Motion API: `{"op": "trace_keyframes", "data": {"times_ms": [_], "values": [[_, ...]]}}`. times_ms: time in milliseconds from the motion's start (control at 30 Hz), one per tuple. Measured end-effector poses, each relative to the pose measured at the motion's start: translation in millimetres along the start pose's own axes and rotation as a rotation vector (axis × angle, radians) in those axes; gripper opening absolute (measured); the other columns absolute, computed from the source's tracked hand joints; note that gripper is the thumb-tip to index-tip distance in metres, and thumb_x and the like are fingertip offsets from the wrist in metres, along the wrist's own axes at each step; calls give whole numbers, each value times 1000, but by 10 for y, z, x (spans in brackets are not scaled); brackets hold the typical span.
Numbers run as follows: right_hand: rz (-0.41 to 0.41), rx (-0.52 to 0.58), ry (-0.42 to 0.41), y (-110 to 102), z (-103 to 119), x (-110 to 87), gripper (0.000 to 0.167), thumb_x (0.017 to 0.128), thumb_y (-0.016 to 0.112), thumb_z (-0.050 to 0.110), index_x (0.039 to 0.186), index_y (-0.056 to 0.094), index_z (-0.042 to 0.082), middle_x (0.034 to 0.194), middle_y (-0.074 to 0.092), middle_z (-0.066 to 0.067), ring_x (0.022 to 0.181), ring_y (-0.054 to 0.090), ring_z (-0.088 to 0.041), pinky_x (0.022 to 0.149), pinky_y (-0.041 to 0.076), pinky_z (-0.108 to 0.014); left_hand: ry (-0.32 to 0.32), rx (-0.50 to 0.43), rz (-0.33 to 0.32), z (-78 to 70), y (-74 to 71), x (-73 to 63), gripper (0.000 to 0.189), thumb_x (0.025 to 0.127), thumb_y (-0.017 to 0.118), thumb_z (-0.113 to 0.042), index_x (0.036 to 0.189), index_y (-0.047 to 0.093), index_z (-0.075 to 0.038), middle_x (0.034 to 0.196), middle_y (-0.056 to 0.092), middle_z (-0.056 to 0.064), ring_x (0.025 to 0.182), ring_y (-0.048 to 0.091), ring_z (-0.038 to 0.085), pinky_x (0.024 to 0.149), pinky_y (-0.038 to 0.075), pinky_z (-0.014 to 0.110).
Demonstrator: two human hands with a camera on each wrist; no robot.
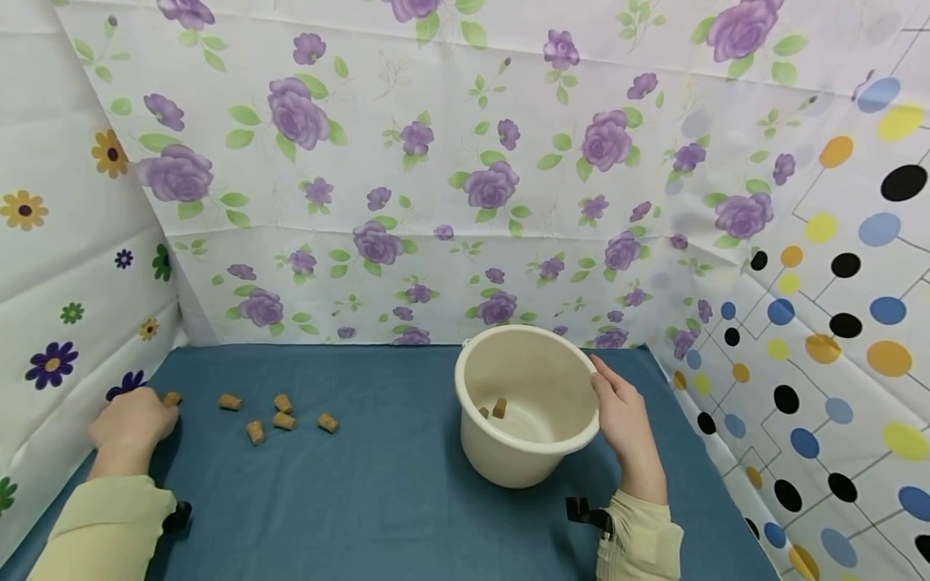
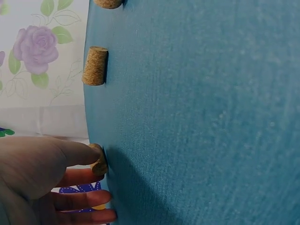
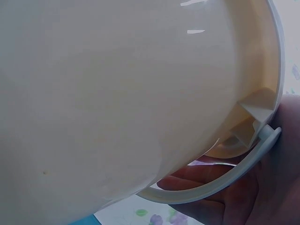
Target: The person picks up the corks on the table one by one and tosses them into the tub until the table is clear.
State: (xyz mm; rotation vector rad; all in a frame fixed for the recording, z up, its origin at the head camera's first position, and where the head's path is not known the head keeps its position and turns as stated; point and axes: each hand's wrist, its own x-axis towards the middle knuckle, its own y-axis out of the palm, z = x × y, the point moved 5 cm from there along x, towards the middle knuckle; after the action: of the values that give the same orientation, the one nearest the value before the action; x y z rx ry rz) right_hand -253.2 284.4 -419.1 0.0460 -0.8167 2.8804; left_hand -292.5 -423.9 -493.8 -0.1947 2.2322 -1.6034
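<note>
At the far left of the table, my left hand (image 1: 134, 424) pinches a cork (image 1: 172, 399). In the left wrist view, the thumb and index finger lie on either side of that cork (image 2: 99, 160), close to the cloth, while the other fingers extend below. My right hand (image 1: 623, 420) grips the right side of the rim of a cream plastic bucket (image 1: 508, 464). Two corks lie inside the bucket, one of them (image 1: 499, 408) plainly visible. From the right wrist, the bucket's outer wall (image 3: 117, 103) fills most of the view, with its curved handle (image 3: 211, 187) near my fingers.
Several loose corks, among them one cork (image 1: 328, 422) nearest the bucket, lie spread over the left half of the blue cloth (image 1: 363, 508). Behind the table hangs a rose-patterned sheet (image 1: 436, 186). Patterned sheets also border the left and right sides.
</note>
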Motion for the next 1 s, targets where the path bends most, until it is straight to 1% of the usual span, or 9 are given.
{"op": "trace_keyframes", "data": {"times_ms": [133,200,367,500,633,1000], "values": [[-1,-6,-3,2,-7,1,58,117,36,46,168,38,19,160,50,-22,133,62,-40,96,57,-47,-3,4,-11,-7,-3,0,44,105,54,-20,114,58,23,101,59,41,93,61,53,76,53,62],[0,-7,-2,5,-16,7,58,117,36,47,168,37,20,161,48,-22,134,61,-40,98,56,-49,-3,6,-15,-2,2,7,43,104,54,-19,113,59,22,100,59,40,92,61,53,75,52,62],[-2,-6,0,16,-39,17,58,116,37,48,168,38,20,161,48,-21,135,60,-40,102,54,-54,4,3,-13,22,25,40,43,103,54,-18,115,58,23,103,58,42,94,60,56,76,51,65],[-14,-3,-8,23,-45,19,58,117,38,45,168,39,18,160,50,-22,135,60,-40,102,54,-54,9,-6,-2,25,34,68,44,104,54,-19,118,57,23,105,57,43,93,60,56,77,50,68],[-13,1,-5,22,-51,17,57,117,37,45,167,40,19,161,49,-21,136,59,-39,104,53,-55,12,-15,-1,16,26,68,43,103,54,-18,116,57,22,102,58,43,90,61,55,76,51,67],[10,16,10,8,-50,31,59,116,36,49,169,37,22,161,49,-20,135,60,-39,102,54,-52,10,-24,-21,34,24,69,39,102,53,-17,110,60,21,98,60,40,86,62,51,73,51,65]]}}
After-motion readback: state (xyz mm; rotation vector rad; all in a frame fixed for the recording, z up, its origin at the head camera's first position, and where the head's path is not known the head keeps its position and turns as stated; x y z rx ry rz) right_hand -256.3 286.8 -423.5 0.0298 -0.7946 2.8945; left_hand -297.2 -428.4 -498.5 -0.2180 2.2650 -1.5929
